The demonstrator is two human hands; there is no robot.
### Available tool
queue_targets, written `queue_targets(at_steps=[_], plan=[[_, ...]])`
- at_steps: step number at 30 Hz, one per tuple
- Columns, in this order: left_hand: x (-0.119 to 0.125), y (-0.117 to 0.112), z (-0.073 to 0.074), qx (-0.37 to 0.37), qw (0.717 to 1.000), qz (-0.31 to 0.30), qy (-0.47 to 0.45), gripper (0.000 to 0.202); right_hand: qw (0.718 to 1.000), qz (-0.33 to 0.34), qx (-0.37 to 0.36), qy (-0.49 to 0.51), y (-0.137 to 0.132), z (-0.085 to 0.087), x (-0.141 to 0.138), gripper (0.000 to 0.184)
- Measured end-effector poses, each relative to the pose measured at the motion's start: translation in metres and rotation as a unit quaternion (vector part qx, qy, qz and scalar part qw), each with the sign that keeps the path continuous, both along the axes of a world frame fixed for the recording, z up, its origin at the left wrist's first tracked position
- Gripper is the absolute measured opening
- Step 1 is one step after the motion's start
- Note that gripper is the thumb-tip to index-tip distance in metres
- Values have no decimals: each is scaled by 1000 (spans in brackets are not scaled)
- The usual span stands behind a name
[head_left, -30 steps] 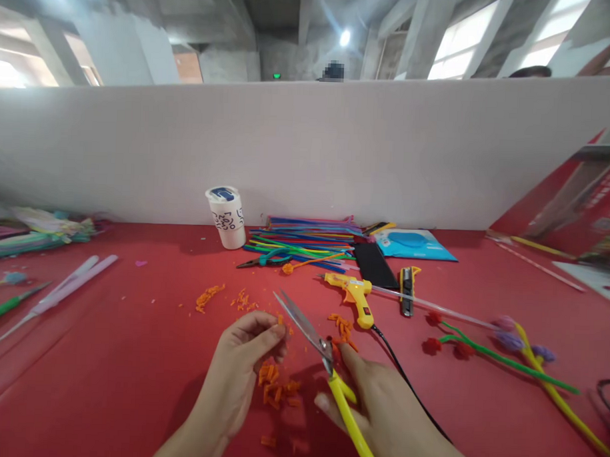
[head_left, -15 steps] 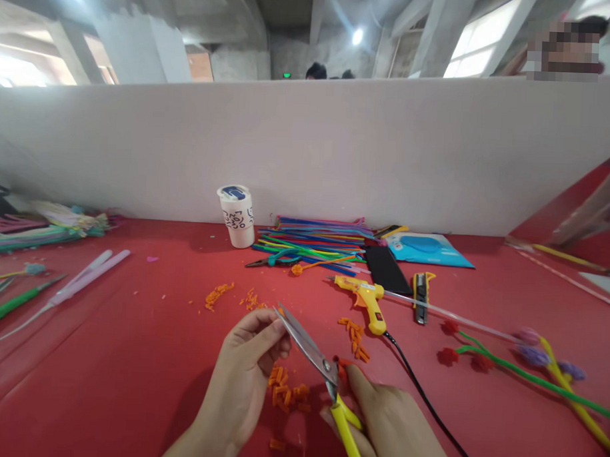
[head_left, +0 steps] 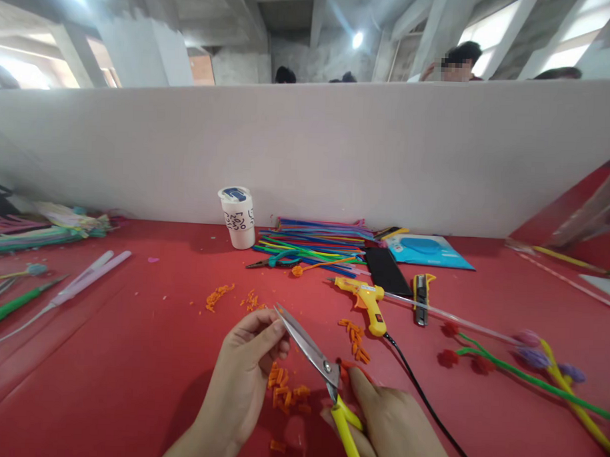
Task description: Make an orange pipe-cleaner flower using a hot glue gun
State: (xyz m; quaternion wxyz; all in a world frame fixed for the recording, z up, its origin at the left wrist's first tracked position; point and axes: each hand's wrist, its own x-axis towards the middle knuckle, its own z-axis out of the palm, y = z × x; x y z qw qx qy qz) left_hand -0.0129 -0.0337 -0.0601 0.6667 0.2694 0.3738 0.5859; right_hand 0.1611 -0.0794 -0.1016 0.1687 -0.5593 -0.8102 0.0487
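My right hand [head_left: 378, 418] is wrapped round the yellow handles of a pair of scissors [head_left: 308, 348], whose blades point up and left and look nearly closed. The blade tips meet the fingertips of my left hand [head_left: 253, 360]. Thumb and forefinger there pinch a tiny orange piece of pipe cleaner, mostly hidden by the fingers and blades. Below, between my hands, lie short cut orange pieces [head_left: 284, 391]. More orange pieces [head_left: 355, 340] sit beside the glue gun [head_left: 367, 301], and fine orange clippings [head_left: 217, 297] lie beyond my left hand.
At the back stand a white cup [head_left: 239, 219] and a bundle of coloured pipe cleaners [head_left: 319, 239], with pliers [head_left: 276, 259] before it. A black phone [head_left: 387, 271], utility knife [head_left: 421, 299] and blue packet [head_left: 429, 251] lie right. A cord [head_left: 419, 392] runs past my right hand.
Both hands and the scissors stay almost in place. The orange speck at the blade tips shows less now. Behind the partition, people's heads have shifted.
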Motion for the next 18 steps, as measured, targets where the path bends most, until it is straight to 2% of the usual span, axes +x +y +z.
queue_targets(at_steps=[9, 13, 15, 18], plan=[[-2, 1, 1, -5, 1000, 9, 21, 7, 1000, -5, -14, 17, 1, -4, 4, 21], [-1, 1, 2, 2, 1000, -12, 28, 6, 989, -35, -99, 100, 3, 0, 4, 23], [2, -1, 2, -13, 998, -52, 28, 7, 963, -50, -164, 209, 5, 8, 1, 28], [7, -6, -1, -45, 990, -132, 22, 7, 884, -63, -255, 387, 7, 19, -4, 29]])
